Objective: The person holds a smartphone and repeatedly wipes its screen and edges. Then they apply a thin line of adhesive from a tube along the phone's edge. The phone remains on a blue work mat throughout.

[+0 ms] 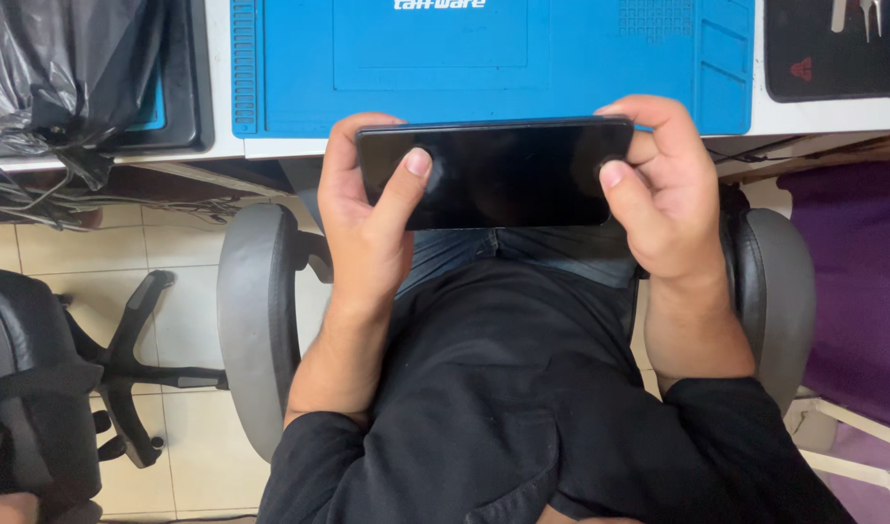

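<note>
A black smartphone (503,175) with a dark screen is held sideways above my lap, just in front of the table edge. My left hand (362,218) grips its left end, thumb resting on the screen. My right hand (663,189) grips the right end, thumb on the screen too, fingers curled over the top edge.
A blue silicone work mat (484,68) lies on the white table (823,116) ahead. A black plastic bag (62,68) sits at the left, a black mat with metal tweezers (833,53) at the right. Grey chair armrests (256,320) flank me. Another office chair (37,388) stands at left.
</note>
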